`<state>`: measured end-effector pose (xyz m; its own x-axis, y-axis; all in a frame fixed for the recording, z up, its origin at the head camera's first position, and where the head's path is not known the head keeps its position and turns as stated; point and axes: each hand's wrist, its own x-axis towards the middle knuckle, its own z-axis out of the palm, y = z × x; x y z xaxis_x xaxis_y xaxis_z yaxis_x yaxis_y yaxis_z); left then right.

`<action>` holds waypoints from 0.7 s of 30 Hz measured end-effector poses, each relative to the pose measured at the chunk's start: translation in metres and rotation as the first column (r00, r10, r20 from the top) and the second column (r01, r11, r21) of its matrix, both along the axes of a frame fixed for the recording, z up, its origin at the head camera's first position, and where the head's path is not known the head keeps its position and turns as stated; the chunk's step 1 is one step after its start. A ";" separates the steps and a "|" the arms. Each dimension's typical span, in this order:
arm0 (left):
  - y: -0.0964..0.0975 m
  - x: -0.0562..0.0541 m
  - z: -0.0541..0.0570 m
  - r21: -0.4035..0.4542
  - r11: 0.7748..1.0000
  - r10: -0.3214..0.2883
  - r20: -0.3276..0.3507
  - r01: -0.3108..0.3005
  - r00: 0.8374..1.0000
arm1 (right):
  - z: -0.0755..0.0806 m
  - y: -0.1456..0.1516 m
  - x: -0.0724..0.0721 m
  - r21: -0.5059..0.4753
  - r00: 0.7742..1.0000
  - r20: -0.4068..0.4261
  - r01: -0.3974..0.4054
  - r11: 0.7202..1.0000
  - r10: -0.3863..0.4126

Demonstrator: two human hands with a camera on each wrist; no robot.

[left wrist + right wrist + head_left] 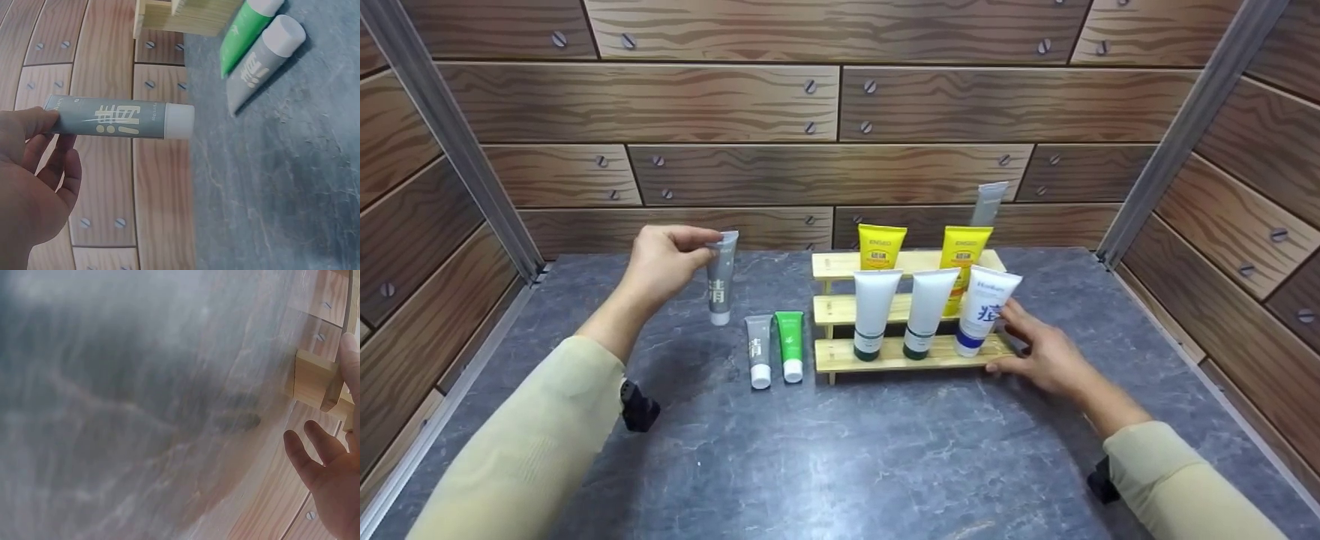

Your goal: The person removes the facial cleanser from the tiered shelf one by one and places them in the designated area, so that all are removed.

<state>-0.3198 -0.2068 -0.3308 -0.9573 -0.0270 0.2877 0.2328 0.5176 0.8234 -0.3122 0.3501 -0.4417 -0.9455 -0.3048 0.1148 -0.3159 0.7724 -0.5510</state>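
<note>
At the left, my left hand (664, 255) pinches a grey tube (721, 281) by its flat end, between thumb and fingers. The tube hangs with its white cap (179, 121) downward. My right hand (1050, 352) is at the right end of a three-tier wooden rack (840, 361). Its thumb (350, 363) touches the rack's edge, and its other fingers are spread apart. Beside those fingers, a white tube with a blue band (982, 307) leans on the lowest tier. Two white tubes with dark green caps, one of them the leftmost tube (876, 311), stand on that tier.
Two yellow tubes, including the left one (881, 246), stand on the rack behind the white ones, and a grey tube (988, 202) rises at the back right. Another grey tube (759, 349) and a green tube (790, 341) lie left of the rack. Wood-patterned walls (735, 101) surround the table.
</note>
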 end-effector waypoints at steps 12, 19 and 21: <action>-0.007 0.004 -0.019 0.060 0.998 -0.006 0.064 0.002 0.998 | -0.004 0.000 -0.002 -0.006 1.000 -0.002 -0.005 1.000 0.005; -0.009 0.006 -0.027 0.083 0.997 -0.002 0.067 -0.004 0.998 | -0.003 0.001 -0.001 -0.002 1.000 0.000 0.006 1.000 -0.006; -0.010 0.006 -0.029 0.083 0.997 0.001 0.074 -0.007 0.997 | -0.003 0.001 0.000 0.002 1.000 0.005 0.007 1.000 -0.007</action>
<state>-0.3134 -0.2169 -0.3601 -0.9757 -0.0516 0.2128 0.1678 0.4477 0.8783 -0.3127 0.3509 -0.4447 -0.9482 -0.2981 0.1099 -0.3078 0.7757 -0.5509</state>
